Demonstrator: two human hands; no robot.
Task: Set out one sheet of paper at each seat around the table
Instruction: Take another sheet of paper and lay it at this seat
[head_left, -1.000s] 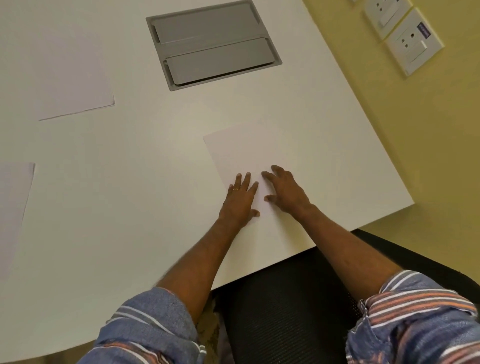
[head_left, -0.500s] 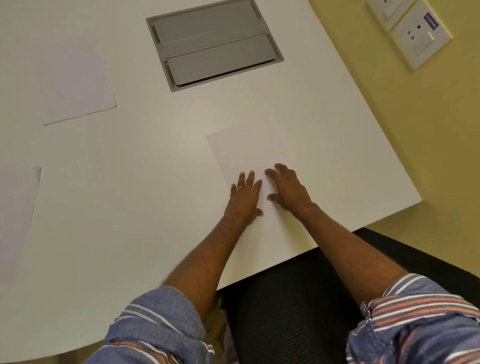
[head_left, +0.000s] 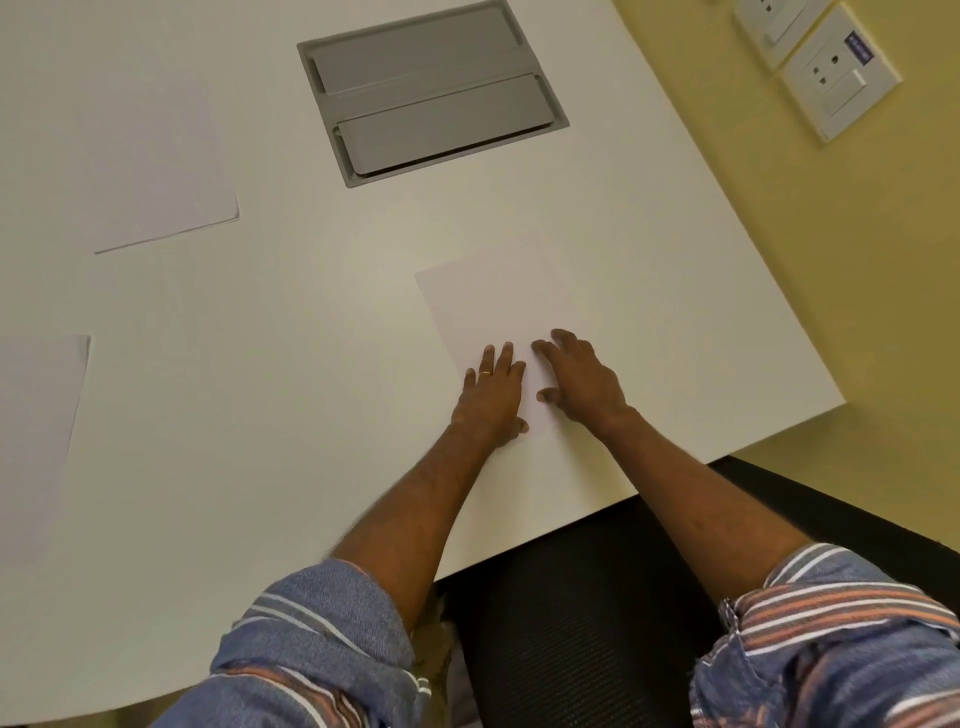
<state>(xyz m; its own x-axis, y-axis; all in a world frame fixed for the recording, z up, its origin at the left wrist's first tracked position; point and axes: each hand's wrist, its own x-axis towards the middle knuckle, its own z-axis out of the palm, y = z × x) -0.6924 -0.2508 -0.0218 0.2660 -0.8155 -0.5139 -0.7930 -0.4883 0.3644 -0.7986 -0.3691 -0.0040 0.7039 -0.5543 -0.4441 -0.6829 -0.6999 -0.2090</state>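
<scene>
- Whitish tabletop (head_left: 260, 415) fills most of the frame, with a yellow wall on the right.
- Far left: left-edge sheet (head_left: 36, 441) lies flat, partly cut off by the frame.
- Upper left: upper-left sheet (head_left: 156, 171) lies flat, well apart from the others.
- Top centre: grey cable hatch (head_left: 431, 93), lids closed.
- Centre: near sheet (head_left: 498, 306) lies flat, turned a little off the table edge, beyond the black mesh chair (head_left: 571, 623).
- Left hand (head_left: 491, 400): palm down on the sheet's lower left part, fingers straight, gripping nothing.
- Right hand (head_left: 582, 379): just beside it, fingers spread, pressing the same sheet, gripping nothing.
- Upper right: wall sockets (head_left: 836, 78).
- Risk: paper likely slides easily on this smooth top. Palms lifting unevenly could drag it further askew or toward the edge.
</scene>
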